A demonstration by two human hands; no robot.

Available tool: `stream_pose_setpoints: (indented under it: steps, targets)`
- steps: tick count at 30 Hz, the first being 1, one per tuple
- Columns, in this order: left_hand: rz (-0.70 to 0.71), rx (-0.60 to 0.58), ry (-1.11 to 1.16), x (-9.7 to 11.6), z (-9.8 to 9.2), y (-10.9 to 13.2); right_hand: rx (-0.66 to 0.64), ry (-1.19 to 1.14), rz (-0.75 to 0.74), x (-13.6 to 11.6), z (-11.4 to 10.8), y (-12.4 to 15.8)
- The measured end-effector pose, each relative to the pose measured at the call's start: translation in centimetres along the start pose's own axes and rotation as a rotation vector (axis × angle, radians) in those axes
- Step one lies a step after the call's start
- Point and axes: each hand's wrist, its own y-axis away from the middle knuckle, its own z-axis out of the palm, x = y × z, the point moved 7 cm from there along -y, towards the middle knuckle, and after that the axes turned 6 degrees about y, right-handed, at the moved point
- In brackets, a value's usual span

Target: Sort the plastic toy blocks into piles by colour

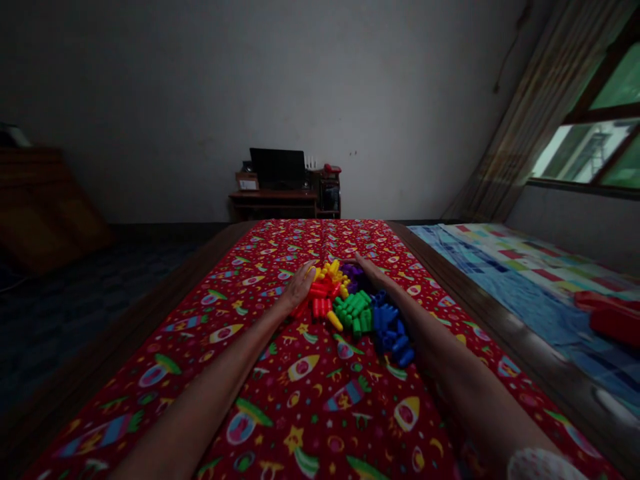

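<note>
Plastic toy building pieces, grouped by colour, lie in a pile on the red patterned cloth between my hands. At the pile's left edge, my left hand has its fingers stretched out against the red pieces and yellow pieces. My right hand reaches along the far right side, open beside the purple pieces. Green pieces sit in the middle, with blue pieces by my right forearm. One yellow peg-shaped piece lies close to the green ones. Neither hand visibly grips a piece.
Beyond the table's far end, a black monitor stands on a small desk. To the right is a bed with a checkered cover and a red object on it. A wooden cabinet stands far left.
</note>
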Motion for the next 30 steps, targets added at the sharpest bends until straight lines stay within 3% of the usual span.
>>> stream_pose_setpoints:
  steps: [4,8,11,14,17,19,21,22,24,26,28,30]
  targets:
    - [-0.021,0.076,-0.049,-0.7,-2.1,1.5,-0.025,0.018,-0.056,-2.0,5.2,-2.1]
    - [-0.110,0.165,-0.120,-2.6,-4.5,3.0,-0.026,0.196,-0.165,-5.3,9.9,-3.8]
    - [-0.144,0.191,-0.128,-3.3,-6.0,4.6,-0.085,0.276,-0.286,-8.1,11.8,-3.4]
    - [-0.087,0.213,-0.146,-2.1,-7.6,6.6,-0.079,0.331,-0.348,-9.2,9.4,-1.0]
    - [0.080,0.245,-0.259,1.7,-8.1,8.9,0.048,0.417,-0.308,-7.4,2.8,3.1]
    - [0.287,0.159,-0.359,5.9,-6.1,10.4,0.222,0.512,-0.208,-4.9,-2.5,6.4]
    - [0.502,-0.015,-0.449,10.5,-2.1,12.2,0.383,0.545,-0.113,-2.4,-6.6,9.7]
    - [0.608,-0.130,-0.483,12.7,0.4,13.3,0.400,0.552,-0.083,-1.2,-7.5,11.1]
    - [0.780,-0.350,-0.522,16.2,5.4,15.5,0.408,0.568,-0.048,0.4,-8.0,12.9]
    - [0.896,-0.470,-0.534,18.2,9.3,16.8,0.412,0.569,-0.060,1.0,-7.0,13.7]
    - [0.887,-0.464,-0.567,18.6,11.3,16.4,0.407,0.540,-0.086,1.0,-5.4,13.4]
    - [0.850,-0.438,-0.630,17.8,11.8,15.3,0.381,0.504,-0.089,0.9,-3.5,12.5]
